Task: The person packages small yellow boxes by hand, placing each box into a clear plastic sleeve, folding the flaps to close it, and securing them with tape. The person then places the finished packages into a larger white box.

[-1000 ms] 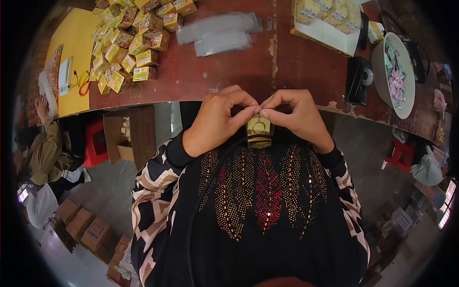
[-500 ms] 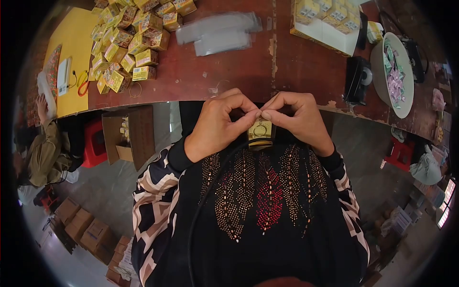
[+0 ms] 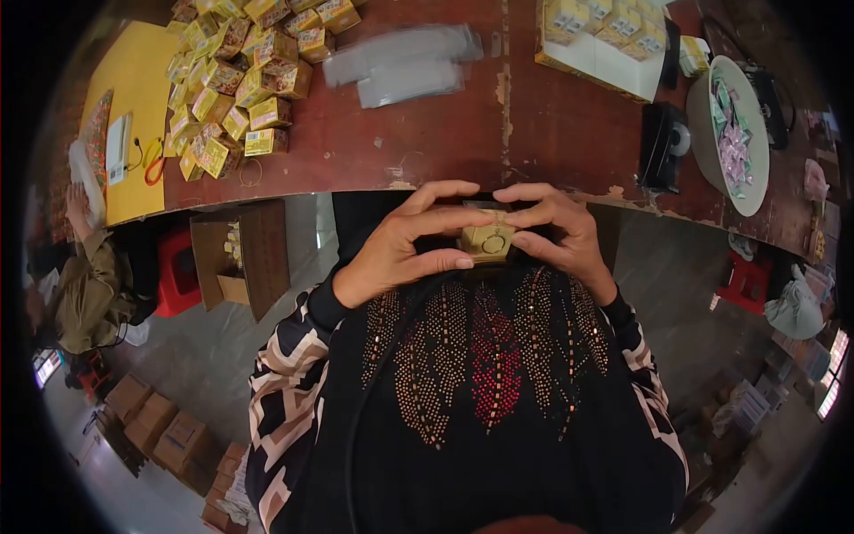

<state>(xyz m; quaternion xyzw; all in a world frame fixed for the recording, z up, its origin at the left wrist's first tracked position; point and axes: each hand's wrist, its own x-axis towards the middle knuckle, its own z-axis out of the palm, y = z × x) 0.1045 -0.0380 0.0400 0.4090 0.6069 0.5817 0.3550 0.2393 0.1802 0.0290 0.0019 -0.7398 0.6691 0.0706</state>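
Note:
A small yellow box point(image 3: 488, 238) with a dark ring shape on its face is between my two hands, close to my chest and just below the table edge. My left hand point(image 3: 411, 233) grips it from the left, index finger along the top and thumb near the lower left corner. On the other side, my right hand point(image 3: 560, 226) has its fingertips on the box's top edge and its thumb by the right side. The far side of the box is hidden.
Many yellow boxes point(image 3: 253, 80) are heaped on the red-brown table point(image 3: 427, 142) at left, beside clear plastic pieces point(image 3: 405, 67). At right are a white tray point(image 3: 605, 69) of boxes, a black tape dispenser point(image 3: 663, 147) and a white basin point(image 3: 752, 133) of wrapped packets. Another person's arm point(image 3: 89, 236) is far left.
My fingertips, pinched together at the top of the box before, have moved apart. Both hands now lie around its sides and top, and more of its face shows.

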